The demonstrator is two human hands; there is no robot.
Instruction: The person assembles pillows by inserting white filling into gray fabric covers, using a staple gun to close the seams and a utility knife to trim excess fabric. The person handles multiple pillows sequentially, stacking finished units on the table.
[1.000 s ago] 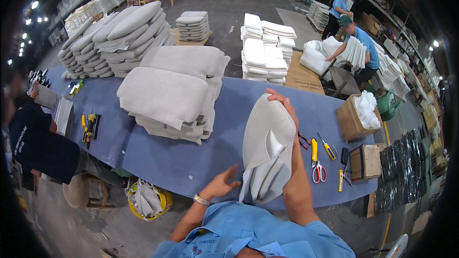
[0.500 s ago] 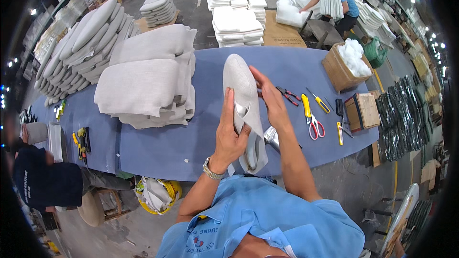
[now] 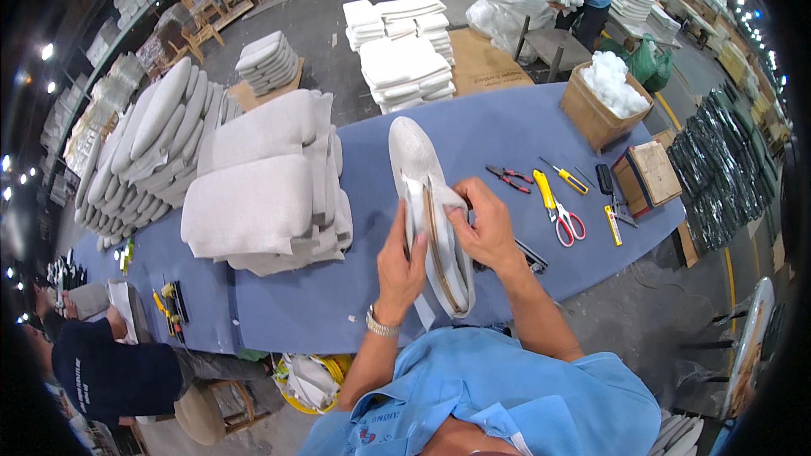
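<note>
A light grey fabric-covered chair cushion [image 3: 412,148] stands on its edge over the table in front of me, its long open side turned up toward me. Inside the opening show white padding and a thin brown board edge [image 3: 437,245]. My left hand [image 3: 400,270] holds the cushion's left side, with the thumb by the opening. On the other side, my right hand [image 3: 485,224] pinches the edge of the fabric cover between thumb and fingers. A dark metal tool [image 3: 532,257] lies beside my right forearm, partly hidden by it.
Left of the cushion is a stack of grey fabric covers [image 3: 249,194]. To the right lie pliers [image 3: 508,177], a yellow cutter [image 3: 543,190], scissors [image 3: 568,224] and a screwdriver [image 3: 570,179]. A carton of white stuffing [image 3: 601,101] stands beyond. Co-workers are at far left and far right.
The cushion has turned, so its open side and the board edge now show more. My right hand has moved from the cushion's outer side to the cover's edge. The whole view has shifted somewhat.
</note>
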